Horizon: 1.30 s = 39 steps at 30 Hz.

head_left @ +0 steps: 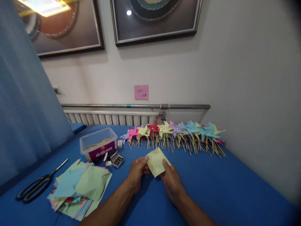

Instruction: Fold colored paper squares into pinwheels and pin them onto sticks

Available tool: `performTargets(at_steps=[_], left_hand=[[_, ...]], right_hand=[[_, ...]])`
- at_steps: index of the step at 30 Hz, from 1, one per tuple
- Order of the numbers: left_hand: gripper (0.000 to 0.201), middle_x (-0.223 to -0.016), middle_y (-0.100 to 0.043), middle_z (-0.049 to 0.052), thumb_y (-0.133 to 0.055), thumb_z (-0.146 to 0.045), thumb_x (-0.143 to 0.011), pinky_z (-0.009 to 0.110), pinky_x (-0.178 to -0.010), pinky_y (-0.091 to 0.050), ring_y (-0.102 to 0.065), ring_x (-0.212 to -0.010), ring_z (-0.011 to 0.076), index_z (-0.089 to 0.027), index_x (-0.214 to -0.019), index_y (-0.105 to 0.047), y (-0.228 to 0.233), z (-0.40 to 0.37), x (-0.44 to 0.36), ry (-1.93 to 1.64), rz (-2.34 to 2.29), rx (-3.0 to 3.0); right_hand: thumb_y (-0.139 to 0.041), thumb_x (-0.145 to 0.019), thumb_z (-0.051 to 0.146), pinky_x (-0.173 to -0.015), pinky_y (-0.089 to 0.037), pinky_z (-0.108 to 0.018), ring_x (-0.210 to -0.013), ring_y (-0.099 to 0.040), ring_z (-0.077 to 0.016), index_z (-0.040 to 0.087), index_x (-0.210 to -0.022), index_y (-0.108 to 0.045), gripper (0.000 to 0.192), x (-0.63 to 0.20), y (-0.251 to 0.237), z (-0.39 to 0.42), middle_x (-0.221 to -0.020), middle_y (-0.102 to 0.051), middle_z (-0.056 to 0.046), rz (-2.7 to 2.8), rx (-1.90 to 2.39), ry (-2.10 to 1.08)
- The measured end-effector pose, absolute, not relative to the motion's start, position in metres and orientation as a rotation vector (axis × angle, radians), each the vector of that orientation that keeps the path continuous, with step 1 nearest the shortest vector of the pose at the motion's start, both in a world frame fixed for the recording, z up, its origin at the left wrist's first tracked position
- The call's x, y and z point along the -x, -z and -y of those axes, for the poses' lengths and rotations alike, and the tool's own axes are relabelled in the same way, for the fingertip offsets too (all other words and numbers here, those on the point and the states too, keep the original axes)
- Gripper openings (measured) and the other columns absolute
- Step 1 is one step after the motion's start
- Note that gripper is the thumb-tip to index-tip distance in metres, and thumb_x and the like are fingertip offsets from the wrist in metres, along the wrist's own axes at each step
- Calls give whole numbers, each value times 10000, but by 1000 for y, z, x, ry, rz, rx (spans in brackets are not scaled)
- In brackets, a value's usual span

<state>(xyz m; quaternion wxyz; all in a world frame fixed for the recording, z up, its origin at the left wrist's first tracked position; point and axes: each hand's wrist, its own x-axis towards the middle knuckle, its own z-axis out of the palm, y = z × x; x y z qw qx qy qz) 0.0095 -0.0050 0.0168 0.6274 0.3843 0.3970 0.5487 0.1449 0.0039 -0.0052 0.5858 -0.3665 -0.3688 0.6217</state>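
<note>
Between my two hands is a square of pale yellow paper, raised over the blue table and turned so that one corner points away from me. My left hand pinches its left corner between thumb and fingers. At the right corner my right hand grips it, thumb on top and fingers underneath. Left of my arms lies a loose stack of coloured paper sheets, mostly green and light blue on top. Beyond the paper, finished paper pinwheels on thin wooden sticks lie in a long row.
Black-handled scissors lie far left. A clear plastic box holds thin sticks; beside it are a small open box of metal pins and a small white box. A blue curtain hangs left, and pipes run along the wall.
</note>
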Motion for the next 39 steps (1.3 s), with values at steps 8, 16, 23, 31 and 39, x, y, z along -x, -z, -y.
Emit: performTargets(at_steps=[8,16,23,31,39], left_hand=[[360,-537,-583,0,-806,-406,-583,228,-483,-341,-470,-451,88,-126,-694,-608,-18,-4,-5,-1337,-1096,-885],[315,-532,-581,-12,-792,-358,-591,228,-463,-342,-485,-450,100,-153,-668,-567,-13,-1,-11,-1350,-1134,-769],[331,-528,-565,-19,-807,-376,-583,219,-484,-342,-468,-461,85,-132,-668,-600,-25,2,-9,-1370,-1091,-768],[371,-528,-590,-8,-856,-385,-517,220,-497,-364,-479,-468,87,-118,-666,-645,-30,-3,1,-1378,-1050,-856],[338,-598,-634,1,-841,-326,-515,220,-531,-396,-516,-515,94,-117,-720,-672,-29,-3,1,-1424,-1055,-943]], right_hand=[[-630,-797,608,-739,-559,-378,-967,-707,-309,193,-1046,-678,487,-143,4,0,-970,-769,-96,919,865,-1492],[-801,-706,439,-815,-550,-383,-913,-718,-282,183,-1123,-672,506,-141,7,1,-933,-779,-62,938,836,-1488],[-789,-720,458,-809,-562,-400,-943,-720,-295,172,-1115,-675,501,-145,14,-4,-981,-780,-86,911,865,-1502],[-811,-667,487,-752,-579,-388,-867,-738,-302,163,-1034,-708,500,-145,14,-3,-921,-790,-89,939,995,-1461],[-790,-706,475,-741,-574,-390,-848,-736,-298,159,-1021,-717,452,-145,8,1,-843,-786,-83,1011,935,-1516]])
